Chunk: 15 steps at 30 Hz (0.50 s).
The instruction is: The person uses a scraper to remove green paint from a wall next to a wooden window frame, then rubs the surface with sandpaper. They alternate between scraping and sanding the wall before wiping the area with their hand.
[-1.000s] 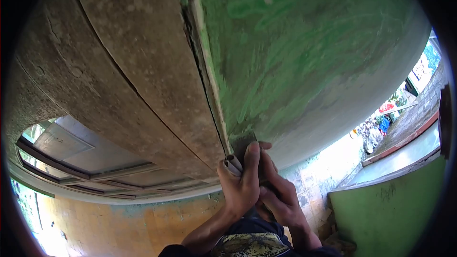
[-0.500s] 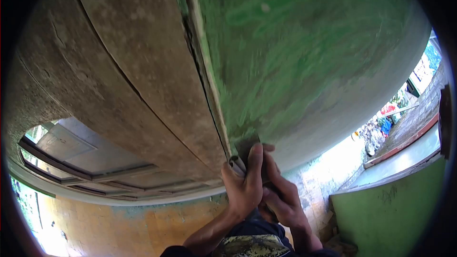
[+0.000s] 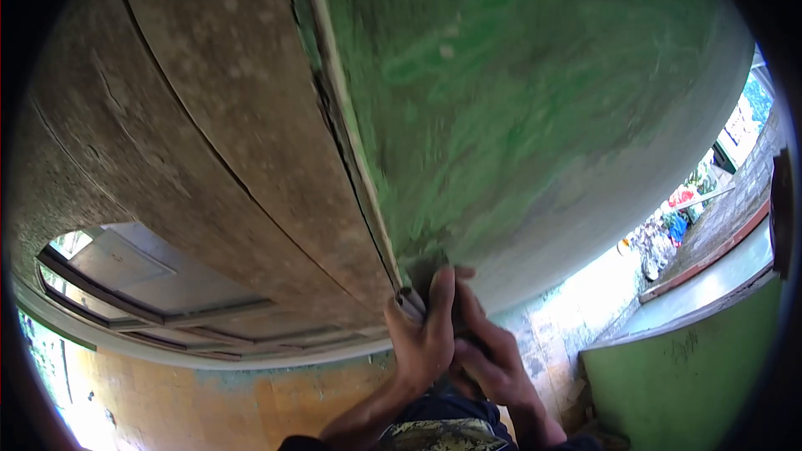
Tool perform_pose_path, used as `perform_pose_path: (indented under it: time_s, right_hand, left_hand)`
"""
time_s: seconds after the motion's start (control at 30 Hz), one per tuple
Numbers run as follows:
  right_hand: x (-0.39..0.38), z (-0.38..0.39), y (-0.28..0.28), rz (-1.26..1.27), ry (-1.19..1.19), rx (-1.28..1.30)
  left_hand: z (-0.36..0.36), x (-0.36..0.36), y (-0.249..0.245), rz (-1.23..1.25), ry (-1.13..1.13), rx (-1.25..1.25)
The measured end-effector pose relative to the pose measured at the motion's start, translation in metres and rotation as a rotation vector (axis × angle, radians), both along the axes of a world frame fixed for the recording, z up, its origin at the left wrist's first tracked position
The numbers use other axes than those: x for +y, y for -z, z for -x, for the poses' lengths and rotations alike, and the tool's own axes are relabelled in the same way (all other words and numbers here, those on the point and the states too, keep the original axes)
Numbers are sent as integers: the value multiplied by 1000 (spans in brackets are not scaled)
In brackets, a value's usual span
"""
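Note:
A flat grey scraper [image 3: 425,274] with a rolled, hollow-looking edge lies against the green painted wall [image 3: 518,100], close to the wooden strip [image 3: 361,163] at the wall's side. My left hand [image 3: 420,349] is closed on the scraper, its thumb pointing up along it and the rolled edge showing beside the palm. Close on the right, my right hand [image 3: 493,359] also grips it with bent fingers. The hands cover the lower part of the scraper. Streaks of green and dull grey mark the wall above it.
Weathered brown wood boards [image 3: 225,117] adjoin the strip on the left, with a framed window [image 3: 159,276] beyond. An orange-yellow wall [image 3: 251,401] stands low in view. To the right are a green low wall [image 3: 677,392] and a ledge with a pile of mixed items [image 3: 656,242].
Both hands and the scraper have shifted slightly down and left in view, along with the wall's edge. The grip looks the same.

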State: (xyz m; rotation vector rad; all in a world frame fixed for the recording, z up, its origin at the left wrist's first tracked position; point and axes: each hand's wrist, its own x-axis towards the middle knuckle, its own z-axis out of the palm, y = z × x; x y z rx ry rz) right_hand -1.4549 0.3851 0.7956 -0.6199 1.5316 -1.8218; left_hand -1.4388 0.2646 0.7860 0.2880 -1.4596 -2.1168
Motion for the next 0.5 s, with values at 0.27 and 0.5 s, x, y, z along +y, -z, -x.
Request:
perform_pose_path:
  time_s: [0.27, 0.5]
  right_hand:
    - [4, 2, 6, 3, -17, 57]
    - [0, 4, 3, 6, 17, 100]
  left_hand:
    - [-2, 5, 0, -72, 15, -69]
    - [5, 2, 5, 3, 3, -36]
